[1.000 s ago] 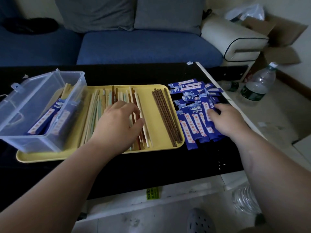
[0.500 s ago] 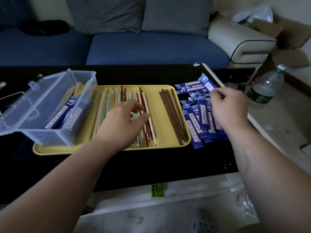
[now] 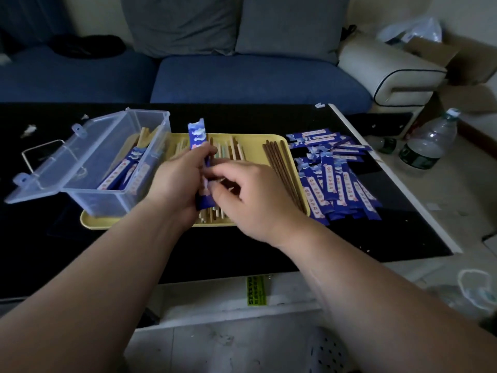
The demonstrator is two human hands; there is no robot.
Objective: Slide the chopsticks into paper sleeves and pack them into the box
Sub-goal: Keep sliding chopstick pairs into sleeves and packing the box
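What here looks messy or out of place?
The loose blue paper sleeves lie in a jumbled, overlapping heap on the black table, beside the yellow tray. Small white scraps lie at the table's far left. The clear box sits partly on the tray, its lid hanging open.

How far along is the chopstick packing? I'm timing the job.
Done: a few sleeved pairs stand in the clear box. In hand: a blue sleeve, gripped by the left hand and right hand. Left: loose chopsticks on the yellow tray, plus a sleeve pile.
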